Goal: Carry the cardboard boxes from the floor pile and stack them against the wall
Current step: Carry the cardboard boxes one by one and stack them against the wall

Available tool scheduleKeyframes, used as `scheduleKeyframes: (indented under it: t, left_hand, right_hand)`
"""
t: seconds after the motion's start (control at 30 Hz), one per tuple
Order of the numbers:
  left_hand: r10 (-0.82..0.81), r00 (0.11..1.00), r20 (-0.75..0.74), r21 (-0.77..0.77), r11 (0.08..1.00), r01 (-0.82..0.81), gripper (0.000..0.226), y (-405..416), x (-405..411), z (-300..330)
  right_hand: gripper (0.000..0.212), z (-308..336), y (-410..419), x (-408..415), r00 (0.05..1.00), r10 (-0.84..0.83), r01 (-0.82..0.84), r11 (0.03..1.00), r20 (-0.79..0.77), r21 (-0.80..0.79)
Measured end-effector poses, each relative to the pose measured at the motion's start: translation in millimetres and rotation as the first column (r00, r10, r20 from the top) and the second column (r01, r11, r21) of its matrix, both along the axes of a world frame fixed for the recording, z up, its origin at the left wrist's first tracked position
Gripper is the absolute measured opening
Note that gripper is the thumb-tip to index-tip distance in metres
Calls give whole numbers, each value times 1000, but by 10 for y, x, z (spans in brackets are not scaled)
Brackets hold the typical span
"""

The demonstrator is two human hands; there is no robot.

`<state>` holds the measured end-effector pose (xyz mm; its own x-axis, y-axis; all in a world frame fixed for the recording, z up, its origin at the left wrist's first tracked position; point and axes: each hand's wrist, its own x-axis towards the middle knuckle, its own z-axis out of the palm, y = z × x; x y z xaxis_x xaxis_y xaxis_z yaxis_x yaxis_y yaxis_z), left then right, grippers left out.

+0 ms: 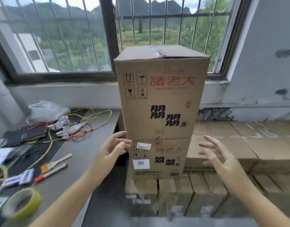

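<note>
A tall cardboard box point(160, 95) stands on top of a shorter printed box point(159, 158) in the middle of the scene, and both rest on a low layer of flat cartons point(239, 145) that runs off to the right along the wall under the barred window point(59, 38). Judging by this, the stacking is well under way: at least two boxes are up in a column against the wall, with a base layer beneath them. The floor pile itself is out of view, so how many boxes remain cannot be told. The left hand point(108, 151) hovers just beside the near left edge of the column, about where the two boxes meet, fingers spread and holding nothing; whether its fingertips touch the cardboard is unclear. The right hand point(219, 154) hangs apart from the boxes on the near right, fingers likewise splayed and empty. The top box stands upright with its long axis vertical, its printed face and handling arrows turned toward the camera, its taped flaps facing up. It looks square over the box below. To the left, a grey workbench point(95, 145) carries tangled wires point(85, 123), a red marker point(50, 172) and a roll of yellow tape point(21, 203).
</note>
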<state>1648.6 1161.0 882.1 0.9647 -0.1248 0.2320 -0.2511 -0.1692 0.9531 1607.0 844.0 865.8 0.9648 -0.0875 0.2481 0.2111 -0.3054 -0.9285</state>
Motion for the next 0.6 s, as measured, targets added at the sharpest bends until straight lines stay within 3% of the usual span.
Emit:
scheduleKeyframes:
  t: [0.2,0.43,0.6]
  left_hand:
    - [-71,950,-304,0,997,74,29,-31,-791,-875]
    - [-71,813,-578,65,989,133,23,-108,-1616,-1469]
    - [-163,737,-656,71,959,275,24,-380,-1939,-1557]
  right_hand:
    - [38,-953,312,-1149,951,-115,167,973,-288,162]
    - [23,-1472,519,-2338,721,-369,582,782,-586,222]
    - [21,-1550,513,-3078,591,-457,706,692,-664,152]
